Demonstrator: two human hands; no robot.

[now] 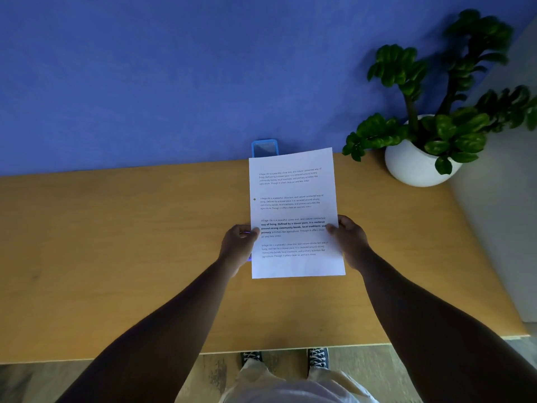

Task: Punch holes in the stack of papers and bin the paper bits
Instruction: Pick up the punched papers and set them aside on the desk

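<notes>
Holding the papers (296, 212) with both hands over the middle of the tabletop (116, 242), printed side up. Left hand (238, 247) grips the left long edge, thumb on top near the third paragraph. Right hand (350, 241) grips the right long edge at about the same height, thumb on the sheet. Both are closed on the stack.

One punched hole (254, 199) shows in the left margin, level with the second paragraph. Any lower hole would sit under the left thumb; cannot tell.

Text: four paragraphs, same wording repeated. Readable bits: "Village life is a peaceful, close-knit, and nature-connected way of living. Defined by a slower pace, it is centered around strong community bonds, local traditions, and primary activities like agriculture. Though it offers clean air and less stress". Third paragraph is larger and partly bold. No logo or header visible.

Blue item (264, 147) with a clear window stands at the far edge of the tabletop against the blue wall (174, 68), partly hidden behind the top of the papers; no label readable on it. A sliver of purple-blue shows under the left hand at the paper's edge; cannot tell what it is.

Plant (430, 112) in a white pot (406, 170) sits at the far right corner, well apart from the papers.
</notes>
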